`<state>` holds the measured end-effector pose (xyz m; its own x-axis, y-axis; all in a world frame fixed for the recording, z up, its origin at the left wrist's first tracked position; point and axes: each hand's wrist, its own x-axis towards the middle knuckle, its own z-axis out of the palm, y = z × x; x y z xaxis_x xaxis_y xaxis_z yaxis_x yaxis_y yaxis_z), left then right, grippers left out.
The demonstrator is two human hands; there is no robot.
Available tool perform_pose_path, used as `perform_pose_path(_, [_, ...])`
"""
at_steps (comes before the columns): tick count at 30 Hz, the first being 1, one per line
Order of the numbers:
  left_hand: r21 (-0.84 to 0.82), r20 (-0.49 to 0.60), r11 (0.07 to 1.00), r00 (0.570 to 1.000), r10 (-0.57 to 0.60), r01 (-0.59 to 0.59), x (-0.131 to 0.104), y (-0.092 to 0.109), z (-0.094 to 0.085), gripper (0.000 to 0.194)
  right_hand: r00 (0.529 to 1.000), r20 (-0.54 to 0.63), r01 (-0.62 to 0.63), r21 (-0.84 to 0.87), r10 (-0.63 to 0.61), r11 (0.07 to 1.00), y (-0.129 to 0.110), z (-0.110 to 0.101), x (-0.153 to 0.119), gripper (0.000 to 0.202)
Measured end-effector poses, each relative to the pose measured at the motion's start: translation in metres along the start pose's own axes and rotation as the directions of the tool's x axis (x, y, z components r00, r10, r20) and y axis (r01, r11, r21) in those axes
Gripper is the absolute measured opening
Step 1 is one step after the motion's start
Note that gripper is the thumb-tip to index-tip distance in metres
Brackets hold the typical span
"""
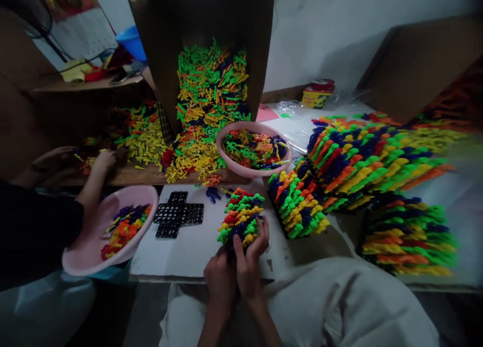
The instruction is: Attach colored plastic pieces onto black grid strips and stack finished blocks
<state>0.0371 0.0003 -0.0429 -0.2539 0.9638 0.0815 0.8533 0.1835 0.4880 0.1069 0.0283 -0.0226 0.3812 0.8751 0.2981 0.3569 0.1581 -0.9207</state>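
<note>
Just above the white board [166, 264] is a block of small knobbly plastic pieces [241, 211] in green, yellow, red, orange and dark blue, standing in slanted rows. My right hand [252, 259] grips its near right side, thumb in front and fingers along the edge. At its lower front corner is my left hand [220, 276], fingers curled and partly hidden beneath the block. To the left lies a black cross-shaped grid [179, 214] with small openings. A few loose dark blue pieces [213, 194] lie behind the block.
Similar filled blocks [300, 206] stand to the right, with larger stacks [362, 161] behind. A pink basin [223, 153] of mixed pieces sits before a cardboard box [156, 60] spilling a heap [196, 151]. At left, a co-worker's hands [103, 161] reach over another pink basin [130, 254].
</note>
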Motion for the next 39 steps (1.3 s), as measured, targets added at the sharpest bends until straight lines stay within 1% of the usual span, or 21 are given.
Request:
perform_pose_path(4, [0.01,0.1,0.997,0.993,0.069,-0.07,0.01,0.01,-0.003,0.032,0.998,-0.002,-0.07,0.084,0.07,0.994,-0.003,0.006,0.0,0.062])
perform_pose_path(7, [-0.02,0.111,0.999,0.993,0.03,-0.028,0.01,0.012,-0.006,0.033,0.995,-0.007,-0.093,0.114,0.095,0.989,-0.004,0.008,0.002,0.058])
perform_pose_path(10, [-0.212,0.18,0.977,0.983,0.041,-0.002,0.015,-0.004,-0.022,0.027,0.998,-0.03,-0.06,0.095,0.063,0.994,0.0,0.008,0.006,0.057])
perform_pose_path(12, [-0.378,0.256,0.926,0.958,0.128,-0.023,0.029,-0.022,-0.042,0.024,0.998,-0.02,-0.05,0.075,0.052,0.996,0.004,0.006,0.008,0.057])
perform_pose_path(13, [-0.424,0.265,0.905,0.952,0.152,-0.027,0.042,-0.03,-0.055,0.025,0.999,-0.01,-0.053,0.066,0.054,0.996,0.006,0.005,0.009,0.057])
perform_pose_path(15, [-0.419,0.15,0.907,0.981,0.12,-0.047,0.075,-0.04,-0.076,0.029,0.998,0.01,-0.056,0.051,0.055,0.997,0.009,0.002,0.01,0.059])
perform_pose_path(16, [-0.365,0.056,0.927,0.993,0.107,-0.079,0.095,-0.04,-0.084,0.029,0.999,0.017,-0.051,0.05,0.051,0.997,0.01,0.0,0.01,0.06])
perform_pose_path(17, [-0.274,-0.017,0.952,0.991,0.135,-0.134,0.116,-0.037,-0.087,0.027,0.999,0.021,-0.046,0.054,0.045,0.997,0.012,-0.001,0.01,0.06])
perform_pose_path(19, [-0.051,-0.008,0.955,0.956,0.292,-0.292,0.157,-0.023,-0.084,0.03,0.999,0.014,-0.045,0.072,0.044,0.996,0.016,-0.005,0.009,0.062])
perform_pose_path(20, [0.022,0.068,0.916,0.915,0.397,-0.4,0.176,-0.013,-0.078,0.037,0.999,0.004,-0.051,0.079,0.051,0.996,0.019,-0.008,0.007,0.063])
perform_pose_path(22, [0.076,0.196,0.847,0.841,0.505,-0.526,0.206,0.005,-0.063,0.04,0.997,-0.026,-0.074,0.087,0.076,0.993,0.027,-0.013,0.001,0.065])
perform_pose_path(24, [0.047,0.256,0.819,0.8,0.543,-0.571,0.225,0.019,-0.05,0.033,0.994,-0.047,-0.096,0.085,0.1,0.992,0.038,-0.02,-0.008,0.065])
perform_pose_path(27, [-0.022,0.26,0.82,0.789,0.557,-0.572,0.236,0.024,-0.045,0.018,0.99,-0.041,-0.129,0.07,0.132,0.989,0.051,-0.035,-0.02,0.062])
perform_pose_path(29, [-0.054,0.238,0.839,0.809,0.538,-0.542,0.234,0.016,-0.052,0.012,0.987,-0.022,-0.156,0.071,0.158,0.985,0.052,-0.045,-0.025,0.058])
perform_pose_path(31, [-0.062,0.204,0.874,0.851,0.485,-0.483,0.223,0.003,-0.065,0.008,0.984,-0.006,-0.179,0.09,0.18,0.98,0.046,-0.054,-0.026,0.051])
perform_pose_path(33, [-0.149,0.145,0.917,0.91,0.389,-0.369,0.2,-0.012,-0.079,0.02,0.982,0.021,-0.189,0.117,0.188,0.975,0.033,-0.062,-0.024,0.044])
perform_pose_path(34, [-0.275,0.108,0.918,0.939,0.326,-0.287,0.183,-0.018,-0.086,0.027,0.982,0.037,-0.188,0.129,0.185,0.974,0.025,-0.065,-0.021,0.041])
perform_pose_path(35, [-0.441,0.079,0.876,0.964,0.254,-0.195,0.163,-0.024,-0.091,0.031,0.982,0.069,-0.186,0.145,0.177,0.972,0.016,-0.068,-0.019,0.038])
perform_pose_path(37, [-0.777,0.071,0.628,0.989,0.133,-0.029,0.114,-0.029,-0.096,0.033,0.98,0.115,-0.182,0.179,0.163,0.967,0.0,-0.073,-0.014,0.035])
perform_pose_path(38, [-0.85,0.098,0.526,0.988,0.12,0.02,0.088,-0.028,-0.096,0.032,0.979,0.134,-0.177,0.2,0.152,0.964,-0.008,-0.075,-0.012,0.033])
perform_pose_path(39, [-0.876,0.124,0.479,0.986,0.113,0.055,0.062,-0.026,-0.093,0.031,0.978,0.157,-0.169,0.223,0.136,0.96,-0.015,-0.076,-0.011,0.034])
